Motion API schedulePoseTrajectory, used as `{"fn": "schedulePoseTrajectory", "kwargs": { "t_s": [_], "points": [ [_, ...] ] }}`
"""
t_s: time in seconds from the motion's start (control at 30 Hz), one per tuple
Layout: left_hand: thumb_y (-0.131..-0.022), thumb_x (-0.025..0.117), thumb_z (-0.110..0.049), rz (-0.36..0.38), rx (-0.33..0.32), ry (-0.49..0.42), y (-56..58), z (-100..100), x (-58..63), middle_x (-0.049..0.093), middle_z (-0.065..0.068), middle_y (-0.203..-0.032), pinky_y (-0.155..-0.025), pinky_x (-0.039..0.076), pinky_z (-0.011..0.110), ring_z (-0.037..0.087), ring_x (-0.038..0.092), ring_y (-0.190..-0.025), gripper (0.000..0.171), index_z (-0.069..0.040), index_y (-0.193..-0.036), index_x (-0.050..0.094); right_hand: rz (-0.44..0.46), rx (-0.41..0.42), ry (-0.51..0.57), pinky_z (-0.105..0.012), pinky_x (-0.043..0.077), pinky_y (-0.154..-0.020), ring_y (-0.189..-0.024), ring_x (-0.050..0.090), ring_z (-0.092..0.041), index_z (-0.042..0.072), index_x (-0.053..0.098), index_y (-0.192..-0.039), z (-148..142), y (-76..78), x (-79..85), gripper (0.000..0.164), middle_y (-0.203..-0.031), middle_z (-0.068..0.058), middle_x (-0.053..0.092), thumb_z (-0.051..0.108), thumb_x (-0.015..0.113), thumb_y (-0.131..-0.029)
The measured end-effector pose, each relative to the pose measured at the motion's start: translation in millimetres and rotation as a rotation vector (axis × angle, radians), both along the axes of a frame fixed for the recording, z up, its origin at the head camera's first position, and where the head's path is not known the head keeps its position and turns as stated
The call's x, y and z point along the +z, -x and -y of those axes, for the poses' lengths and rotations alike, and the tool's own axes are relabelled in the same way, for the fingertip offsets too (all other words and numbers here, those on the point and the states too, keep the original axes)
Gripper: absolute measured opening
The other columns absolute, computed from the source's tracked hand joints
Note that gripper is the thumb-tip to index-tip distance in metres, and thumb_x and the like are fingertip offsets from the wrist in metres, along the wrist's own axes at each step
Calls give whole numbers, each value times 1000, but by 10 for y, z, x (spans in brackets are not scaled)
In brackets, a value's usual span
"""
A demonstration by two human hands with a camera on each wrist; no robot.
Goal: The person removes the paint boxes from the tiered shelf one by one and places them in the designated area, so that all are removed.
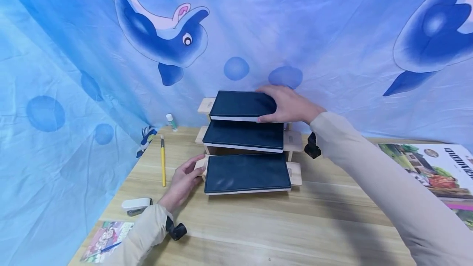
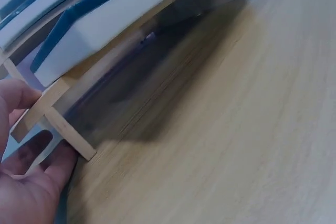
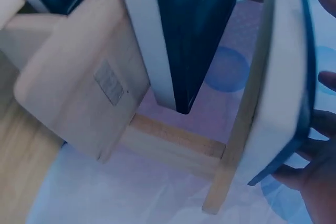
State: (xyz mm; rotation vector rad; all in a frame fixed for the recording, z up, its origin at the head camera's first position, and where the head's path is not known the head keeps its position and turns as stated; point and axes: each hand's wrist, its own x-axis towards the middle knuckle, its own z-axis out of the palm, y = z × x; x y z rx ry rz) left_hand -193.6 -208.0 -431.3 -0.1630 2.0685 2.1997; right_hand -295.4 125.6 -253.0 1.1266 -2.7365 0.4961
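Observation:
Three dark blue hardcover books lie one to a tier on a stepped wooden rack: a top book, a middle book and a bottom book. My right hand grips the top book at its right end, thumb by the front edge and fingers towards the back. In the right wrist view, fingers lie along that book's cover. My left hand holds the left end of the rack's lowest tier. The left wrist view shows this wooden end between the digits, above a short leg.
Left of the rack are a yellow-handled brush, a glue stick, a white stapler and a small picture booklet. Picture books lie at the right. A blue dolphin curtain hangs close behind the rack.

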Motion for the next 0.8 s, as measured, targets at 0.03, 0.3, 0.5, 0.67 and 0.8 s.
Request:
{"fn": "schedulePoseTrajectory", "kwargs": {
  "t_s": [0.03,0.3,0.5,0.67,0.8],
  "points": [
    [-84,62,-12,-6,-4,15,9,-1,-4,41,0,-133,-71,45,25,13,47,-93,44,-16,-127,50,-7,5,-28,-44,29,-100,-125,36,-23,14,37,-136,10,18,-4,86,-137,-5,39,62,62,-70],
    [-83,62,-13,-34,11,88,52,33,-10,48,2,-130,-73,47,26,13,51,-96,43,-17,-125,52,13,-31,-152,-53,26,-99,-126,34,-26,20,36,-137,83,115,-4,83,-139,-7,36,62,62,-70],
    [-83,62,-14,-24,38,146,56,16,-22,50,2,-127,-70,47,25,12,52,-92,41,-21,-122,54,49,-56,-158,-50,31,-96,-123,37,-26,26,38,-136,79,167,-14,84,-139,-5,37,67,61,-67],
    [-84,60,-14,4,50,181,50,28,-1,53,-2,-123,-67,46,24,14,51,-89,39,-25,-121,54,54,-42,-128,-46,34,-95,-122,39,-26,26,42,-135,74,177,-34,83,-137,-5,40,68,61,-66],
    [-85,60,-13,-1,43,170,47,27,-6,52,-2,-124,-69,46,25,14,51,-91,39,-24,-121,54,48,-43,-106,-45,34,-95,-121,40,-26,26,44,-133,61,170,-69,83,-134,-6,43,69,61,-65]
  ]
}}
